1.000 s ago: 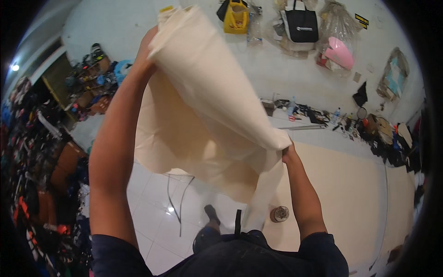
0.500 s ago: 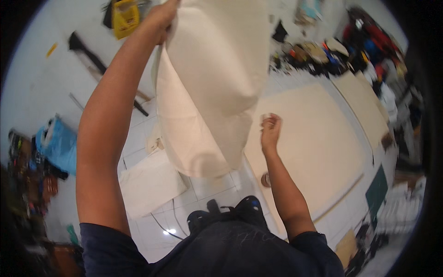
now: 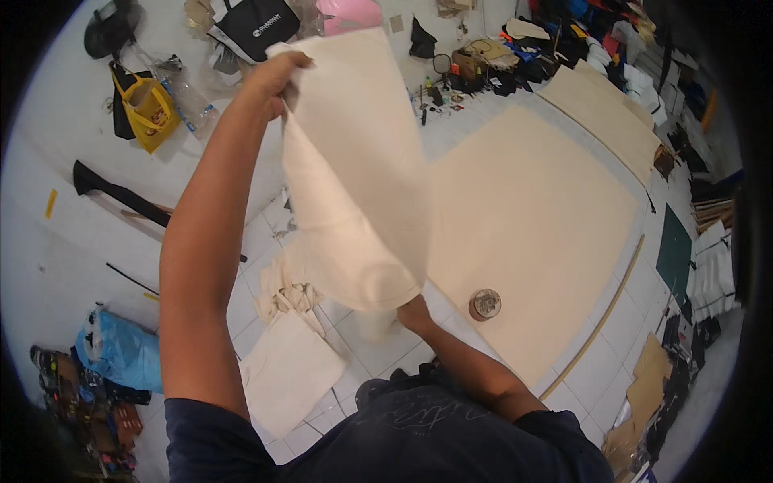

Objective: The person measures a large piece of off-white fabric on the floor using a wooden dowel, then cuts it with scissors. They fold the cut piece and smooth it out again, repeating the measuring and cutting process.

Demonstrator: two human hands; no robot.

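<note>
1. The left hand (image 3: 280,84) grips the top of the cream cloth (image 3: 358,153).
2. The cloth hangs above the tiled floor (image 3: 594,390).
3. The right hand (image 3: 414,315) is at its bottom edge; I can't tell if it grips.
4. This looks like the holding-up step; the next move probably needs both ends held well.

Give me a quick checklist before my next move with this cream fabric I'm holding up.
1. Left hand gripping the cream fabric near its top: ok.
2. Right hand gripping the lower end: cannot tell; its fingers are hidden.
3. Fabric opened flat: not ok; it is folded over itself.
4. Large cream sheet free of objects: not ok; a round brown object is on it.
5. Folded pale cloth off that sheet: ok; it lies left of it.
</note>
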